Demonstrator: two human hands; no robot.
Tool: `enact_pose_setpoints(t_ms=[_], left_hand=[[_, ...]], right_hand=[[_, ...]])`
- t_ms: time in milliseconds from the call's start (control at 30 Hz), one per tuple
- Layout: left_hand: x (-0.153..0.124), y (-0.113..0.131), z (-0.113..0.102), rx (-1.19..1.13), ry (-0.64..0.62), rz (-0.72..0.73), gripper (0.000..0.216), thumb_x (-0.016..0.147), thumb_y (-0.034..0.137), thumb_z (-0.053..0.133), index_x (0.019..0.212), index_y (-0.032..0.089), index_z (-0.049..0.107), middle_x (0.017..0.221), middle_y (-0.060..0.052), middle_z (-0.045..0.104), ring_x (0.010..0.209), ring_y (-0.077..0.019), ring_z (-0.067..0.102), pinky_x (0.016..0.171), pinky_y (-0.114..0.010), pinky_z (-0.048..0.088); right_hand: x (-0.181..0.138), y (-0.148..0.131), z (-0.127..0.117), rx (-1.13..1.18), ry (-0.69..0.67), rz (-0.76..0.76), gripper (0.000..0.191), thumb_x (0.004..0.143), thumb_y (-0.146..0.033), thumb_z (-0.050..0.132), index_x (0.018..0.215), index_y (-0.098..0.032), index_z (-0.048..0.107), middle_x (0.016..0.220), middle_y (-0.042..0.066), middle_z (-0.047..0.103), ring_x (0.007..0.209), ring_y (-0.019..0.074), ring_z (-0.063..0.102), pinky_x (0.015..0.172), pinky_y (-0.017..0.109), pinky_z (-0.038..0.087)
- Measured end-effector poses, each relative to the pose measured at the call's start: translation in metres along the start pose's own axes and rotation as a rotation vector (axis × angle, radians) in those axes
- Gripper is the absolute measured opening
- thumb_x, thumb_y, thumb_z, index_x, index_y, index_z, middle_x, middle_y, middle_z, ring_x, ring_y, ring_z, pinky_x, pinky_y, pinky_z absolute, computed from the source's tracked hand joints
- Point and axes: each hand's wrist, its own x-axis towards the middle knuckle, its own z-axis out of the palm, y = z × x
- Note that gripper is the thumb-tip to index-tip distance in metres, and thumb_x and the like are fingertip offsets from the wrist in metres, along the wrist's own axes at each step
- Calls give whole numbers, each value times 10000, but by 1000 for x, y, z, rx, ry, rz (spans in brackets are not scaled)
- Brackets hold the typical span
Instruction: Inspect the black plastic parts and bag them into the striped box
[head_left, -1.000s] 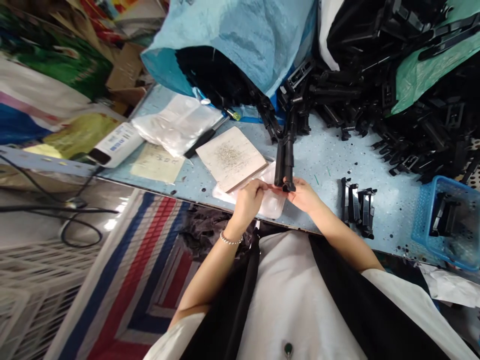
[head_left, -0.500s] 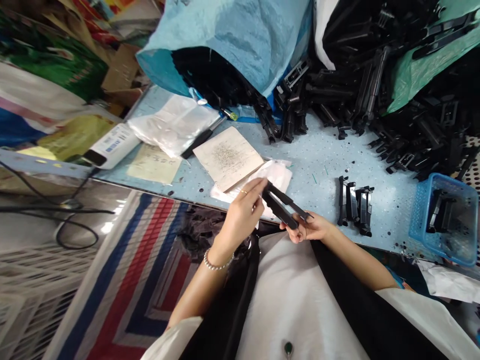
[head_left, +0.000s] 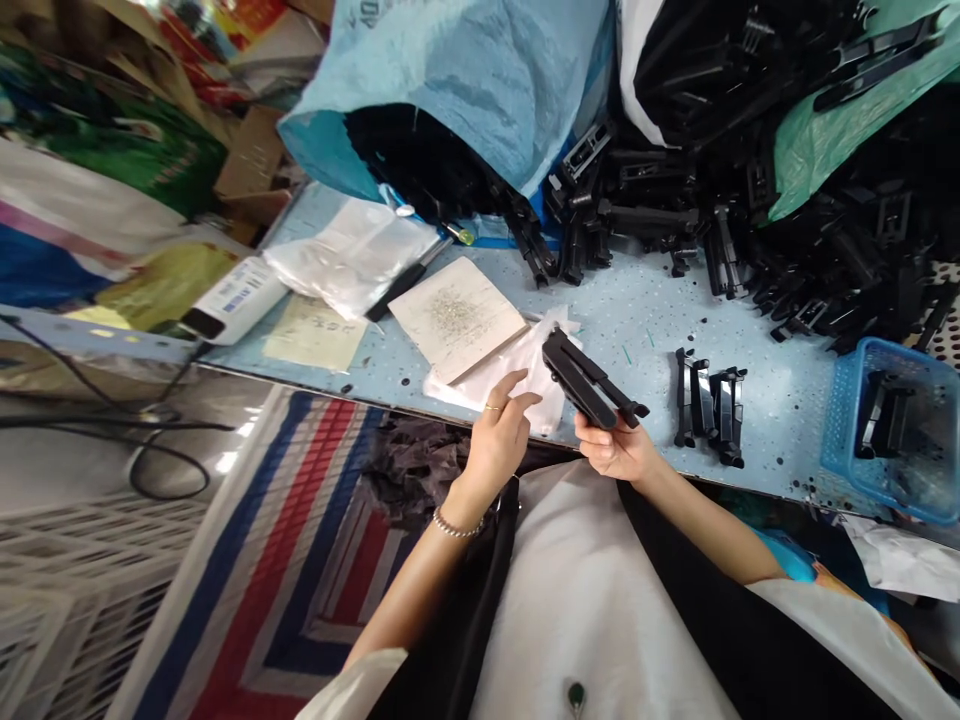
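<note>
My right hand (head_left: pixel 616 452) grips the near end of a long black part (head_left: pixel 589 380), two slim arms lying along each other with a slot between them. Its far end points up and left over the table's front edge. My left hand (head_left: pixel 501 425), with a ring and a beaded bracelet, is just left of the part and apart from it, fingers loosely spread and holding nothing. Beneath the part lies a crumpled white plastic sheet (head_left: pixel 487 390). To the right, several similar black parts (head_left: pixel 709 405) stand in a short row on the blue table (head_left: pixel 630 310).
A pale square board (head_left: pixel 457 315) with dark specks lies left of centre. A heap of black parts (head_left: pixel 660 190) covers the back, beside a blue sack (head_left: pixel 465 70). At right is a blue basket (head_left: pixel 900 500) with black parts inside. A clear bag (head_left: pixel 352 255) lies at left.
My left hand has let go of the black part's far end and drawn away slightly. The part's two arms now lie closer together, and my right hand has raised it a little.
</note>
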Motion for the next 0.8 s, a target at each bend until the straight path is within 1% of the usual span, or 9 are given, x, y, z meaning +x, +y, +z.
enact_pose_setpoints(t_ms=[100,167,300,400,433,500,600,700,800], left_hand=[[6,-2,7,3,66,-30,560,959,47,409,1485,219,498,1456,-167,564,1381,-243,546,1120,-424,510],[10,1,9,-17,89,-21,631,975,69,410,1581,239,367,1487,-171,537,1414,-242,511,1141,-427,490],[5,17,13,-53,55,104,713,985,70,416,1639,278,222,1532,-167,484,1442,-239,481,1152,-408,478],[-2,25,11,-156,-34,145,715,984,73,431,1634,298,235,1502,-157,510,1390,-229,533,1109,-375,509],[-3,23,8,-177,-32,105,702,984,81,442,1626,294,258,1463,-156,544,1373,-233,546,1102,-382,509],[0,12,3,-172,33,-19,671,979,98,468,1606,272,309,1307,-143,641,1378,-253,533,1125,-430,478],[11,-13,0,-137,124,-144,632,961,99,481,1570,239,382,1130,-120,691,1425,-275,475,1161,-483,419],[22,-26,11,-175,109,-134,655,935,87,482,1567,233,389,1291,-144,651,1420,-265,468,1125,-443,449],[28,-18,28,-240,78,-103,702,919,70,473,1588,249,355,1483,-162,539,1371,-243,496,1070,-395,489]], right_hand=[[2,6,-1,-62,-26,32,349,890,-489,681,962,-152,626,648,-43,478,535,92,369,439,188,385],[4,9,-1,-88,-9,41,330,902,-466,667,954,-143,633,701,-9,556,551,96,399,459,208,397],[10,9,-1,-131,107,-21,255,884,-409,694,899,-164,622,772,26,644,569,100,469,504,224,442],[10,3,-3,-218,190,-155,235,850,-374,741,833,-180,610,688,11,639,559,116,524,536,242,480],[7,0,-5,-234,174,-177,241,852,-385,741,834,-181,616,660,3,628,547,116,524,531,242,479],[-4,-6,-10,-238,59,-178,288,864,-447,729,860,-175,634,632,-12,613,502,102,491,489,226,449],[-27,-7,-26,-266,-166,-45,414,889,-546,686,950,-137,662,589,-26,588,456,102,484,409,212,397],[-48,1,-49,-310,-293,76,501,931,-590,622,1015,-97,651,541,-31,556,449,128,541,352,205,373],[-62,8,-65,-309,-311,31,546,921,-651,608,981,-109,637,494,-51,530,375,107,487,321,191,354]])
